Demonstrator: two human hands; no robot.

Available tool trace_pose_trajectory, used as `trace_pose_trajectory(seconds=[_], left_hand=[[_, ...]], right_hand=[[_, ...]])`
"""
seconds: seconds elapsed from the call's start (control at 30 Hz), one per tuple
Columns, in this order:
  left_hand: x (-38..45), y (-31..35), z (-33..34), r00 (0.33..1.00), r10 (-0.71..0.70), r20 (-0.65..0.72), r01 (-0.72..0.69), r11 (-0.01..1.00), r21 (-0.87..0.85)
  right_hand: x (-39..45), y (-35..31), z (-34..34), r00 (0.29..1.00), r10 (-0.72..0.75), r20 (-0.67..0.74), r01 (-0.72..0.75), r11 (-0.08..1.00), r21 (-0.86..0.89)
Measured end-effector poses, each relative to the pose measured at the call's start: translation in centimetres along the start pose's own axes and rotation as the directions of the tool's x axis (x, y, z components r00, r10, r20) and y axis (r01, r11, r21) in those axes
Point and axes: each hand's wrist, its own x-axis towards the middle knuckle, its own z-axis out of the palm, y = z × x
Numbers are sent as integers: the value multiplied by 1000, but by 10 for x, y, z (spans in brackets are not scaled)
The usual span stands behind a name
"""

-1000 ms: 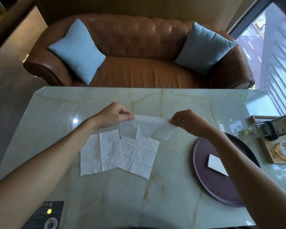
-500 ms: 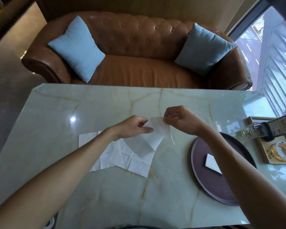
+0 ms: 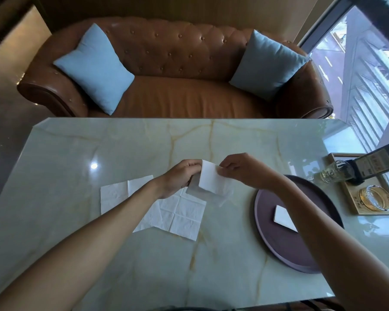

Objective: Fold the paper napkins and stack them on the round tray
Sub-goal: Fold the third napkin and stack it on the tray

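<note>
Two bare hands up over a pale marble table (image 3: pixel 76 198), both pinching one white napkin (image 3: pixel 209 180) between them. Left hand (image 3: pixel 180 178) clamped on the napkin's left edge, fingers curled tight around it. Right hand (image 3: pixel 240 169) nipping the top right corner between thumb and fingertips. Napkin already doubled over, hanging just above the tabletop, lower flap trailing down a bit.

Two more napkins lying flat and unfolded on the table, right under the left wrist: one (image 3: pixel 117 194) poking out to the left, the other (image 3: pixel 182 218) to the right with its crease grid showing. Overlapping or just touching under the arm, can't tell which.

One round tray (image 3: pixel 285 250), dark purple-brown, off to the right near the table edge, partly covered by the right forearm. One folded napkin (image 3: pixel 283 215) sitting on it so far, small white wedge, half hidden by the arm.

Far right corner: one wooden tray (image 3: pixel 350 198) with one amber glass ashtray (image 3: pixel 375 198) in it, plus one bottle (image 3: pixel 355 169) tipped at an angle, clear neck and dark labelled body.

Behind the table, one brown tufted leather sofa (image 3: pixel 177 63) with two light blue cushions, one (image 3: pixel 94 68) at the left end and one (image 3: pixel 270 63) at the right. Window at top right.
</note>
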Motion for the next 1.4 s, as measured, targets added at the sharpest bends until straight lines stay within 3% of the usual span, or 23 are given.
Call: trace_pose_trajectory(seconds=[0.17, 0.37, 0.63, 0.77, 0.93, 1.07, 1.2, 1.3, 1.4], left_hand=[[-1, 3, -10, 1000, 29, 11, -29, 1000, 3], [2, 6, -3, 955, 222, -196, -158, 942, 296], [-5, 4, 4, 944, 241, -227, -183, 951, 249], [-5, 2, 6, 902, 288, -322, -193, 936, 294], [-2, 1, 1, 840, 325, -435, -223, 937, 270], [1, 0, 3, 860, 293, -419, -221, 952, 213], [2, -4, 3, 911, 175, -373, -139, 983, 120], [-2, -9, 5, 930, 88, -357, -27, 984, 174], [-4, -17, 4, 933, 115, -340, -32, 970, 239]], right_hand=[[4, 4, 3, 999, -7, -44, 8, 1000, 27], [4, -8, 2, 997, -53, -49, 53, 999, 7], [-3, -7, 7, 996, -53, -73, 59, 995, 84], [-11, 1, 7, 995, -25, -92, 40, 985, 170], [-20, 18, 13, 970, 142, -199, -53, 918, 394], [-22, 15, 38, 981, 188, -49, -117, 773, 624], [-15, 9, 56, 946, 301, -121, -97, 620, 779], [-13, 13, 61, 901, 398, -175, -115, 606, 787], [-16, 16, 63, 893, 401, -206, -129, 666, 735]])
